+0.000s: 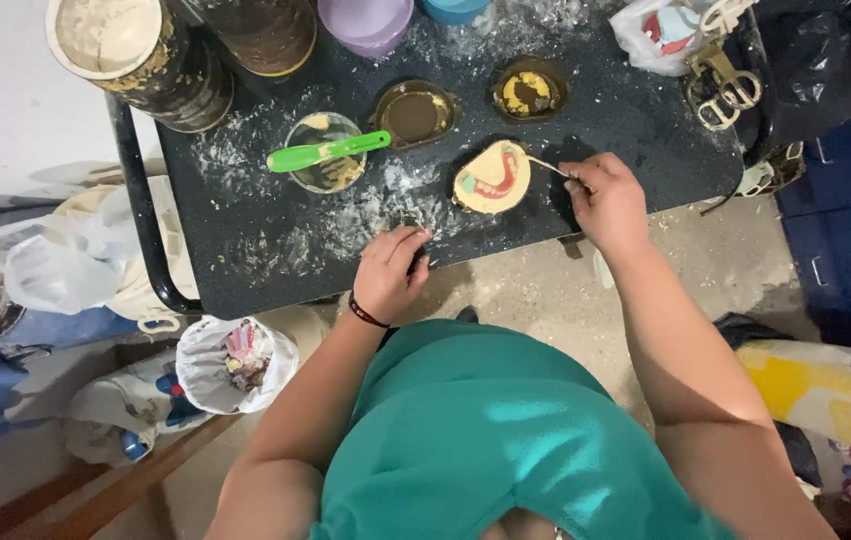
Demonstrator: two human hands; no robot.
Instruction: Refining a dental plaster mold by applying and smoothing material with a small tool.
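green spatula (327, 152), speckled black table (635, 130)

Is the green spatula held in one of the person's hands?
No, the green spatula rests across a small glass bowl, away from both hands.

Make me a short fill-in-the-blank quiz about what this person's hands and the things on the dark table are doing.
1. The right hand holds a thin tool against the dental cast, which has a ____ arch.
2. The spatula lying across the small bowl is ____.
3. The left hand rests at the table's ____ edge.

Missing words: red; green; near
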